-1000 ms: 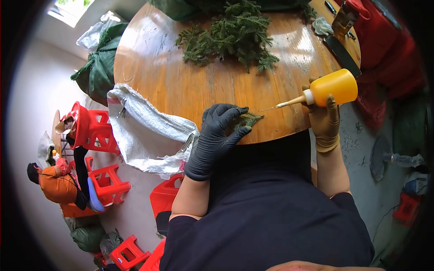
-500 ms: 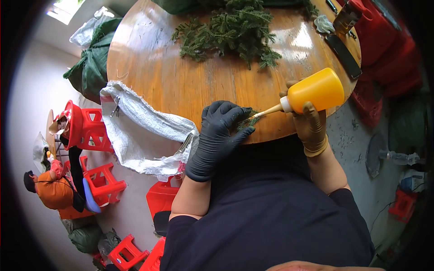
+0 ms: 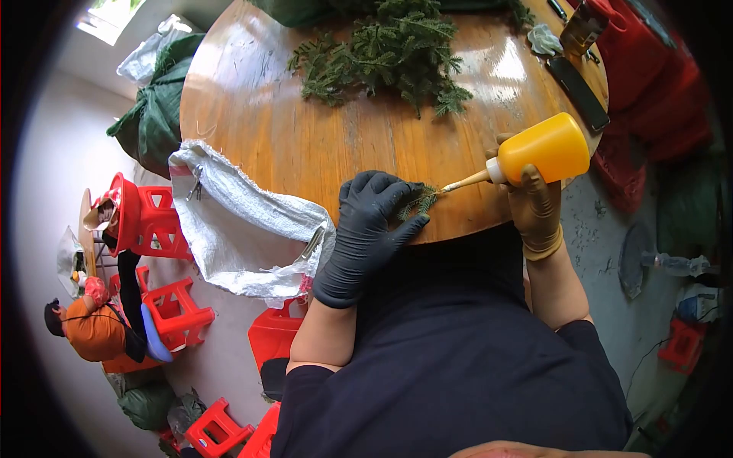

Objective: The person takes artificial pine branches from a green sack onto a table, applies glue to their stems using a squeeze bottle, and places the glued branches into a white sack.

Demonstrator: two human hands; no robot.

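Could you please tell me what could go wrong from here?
The yellow bottle in the right hand tilts down, its nozzle at the green sprig; too much squeezing might drip onto the table. The left hand is close to the tip, so its glove could get smeared. The white sack lies against that forearm's side and might snag.

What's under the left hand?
A green sprig shows between the left hand's thumb and fingers, over the wooden table. Whatever lies directly beneath the palm is covered.
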